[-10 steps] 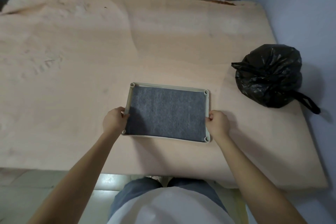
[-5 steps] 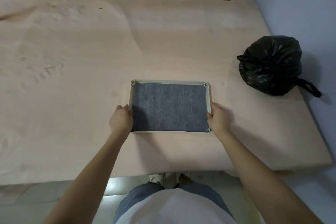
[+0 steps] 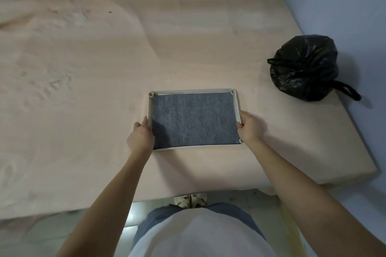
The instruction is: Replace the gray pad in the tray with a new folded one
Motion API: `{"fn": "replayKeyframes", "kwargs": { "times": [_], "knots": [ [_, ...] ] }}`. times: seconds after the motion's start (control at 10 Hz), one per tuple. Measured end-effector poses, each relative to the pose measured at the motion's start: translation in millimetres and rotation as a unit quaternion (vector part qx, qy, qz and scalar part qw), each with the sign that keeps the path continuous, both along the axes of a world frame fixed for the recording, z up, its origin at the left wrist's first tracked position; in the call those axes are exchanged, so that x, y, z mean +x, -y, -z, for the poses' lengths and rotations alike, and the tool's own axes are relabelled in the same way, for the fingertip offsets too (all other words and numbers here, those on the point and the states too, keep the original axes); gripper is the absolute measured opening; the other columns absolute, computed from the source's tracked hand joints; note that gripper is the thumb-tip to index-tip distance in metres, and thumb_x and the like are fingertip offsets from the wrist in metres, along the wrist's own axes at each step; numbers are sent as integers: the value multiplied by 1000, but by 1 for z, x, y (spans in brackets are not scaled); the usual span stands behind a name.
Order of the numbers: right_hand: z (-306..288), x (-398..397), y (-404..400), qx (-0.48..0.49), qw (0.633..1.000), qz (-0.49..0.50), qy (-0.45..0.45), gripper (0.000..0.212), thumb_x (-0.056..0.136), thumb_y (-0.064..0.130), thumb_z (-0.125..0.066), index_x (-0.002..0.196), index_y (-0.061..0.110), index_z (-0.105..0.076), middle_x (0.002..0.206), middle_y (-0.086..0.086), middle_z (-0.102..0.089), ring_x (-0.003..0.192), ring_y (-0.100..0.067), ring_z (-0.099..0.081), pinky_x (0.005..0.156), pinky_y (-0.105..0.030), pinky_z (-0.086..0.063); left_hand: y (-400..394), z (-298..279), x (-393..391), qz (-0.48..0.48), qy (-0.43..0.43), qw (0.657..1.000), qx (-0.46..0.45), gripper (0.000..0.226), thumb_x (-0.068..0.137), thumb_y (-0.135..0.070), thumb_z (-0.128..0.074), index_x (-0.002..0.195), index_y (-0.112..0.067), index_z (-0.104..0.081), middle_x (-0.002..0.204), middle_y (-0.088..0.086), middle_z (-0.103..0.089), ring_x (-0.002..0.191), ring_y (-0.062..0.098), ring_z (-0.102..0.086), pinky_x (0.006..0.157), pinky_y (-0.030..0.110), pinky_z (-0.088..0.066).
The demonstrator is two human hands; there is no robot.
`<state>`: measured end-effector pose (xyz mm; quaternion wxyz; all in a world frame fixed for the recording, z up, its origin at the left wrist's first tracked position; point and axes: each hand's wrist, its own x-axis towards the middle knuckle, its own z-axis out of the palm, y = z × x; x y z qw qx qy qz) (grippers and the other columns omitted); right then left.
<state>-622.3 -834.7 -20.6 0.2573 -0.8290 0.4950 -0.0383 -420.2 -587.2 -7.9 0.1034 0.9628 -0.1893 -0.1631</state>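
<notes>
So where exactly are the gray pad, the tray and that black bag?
gray pad [image 3: 194,120]: head view, middle of its felt surface.
tray [image 3: 192,91]: head view, pale far rim.
black bag [image 3: 304,67]: head view, middle of its bulging body.

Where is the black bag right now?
In the head view the black bag sits on the pink mattress, far right by the blue wall, up and to the right of the tray, not touching it.
</notes>
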Motion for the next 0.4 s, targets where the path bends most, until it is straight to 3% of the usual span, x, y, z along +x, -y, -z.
{"fn": "replayKeyframes", "kwargs": {
  "times": [0.2,0.4],
  "knots": [
    [0,0,1,1,1000,-12,5,37,86,6,-55,122,15,-58,103,-11,-69,90,-35,-62,73,-34,-49,1,1,0,0,-2,1000,3,33,99,-20,-33,130,-14,-45,108,15,-52,89,37,-57,64,34,-38],
    [-14,1,-13,-137,980,-63,-130,42,89,23,-51,126,4,-46,121,-15,-50,105,-30,-48,81,-38,-41,1,5,-4,-20,34,999,-37,38,101,-32,-28,127,-9,-43,107,19,-53,96,39,-55,69,41,-42]
  ]
}}
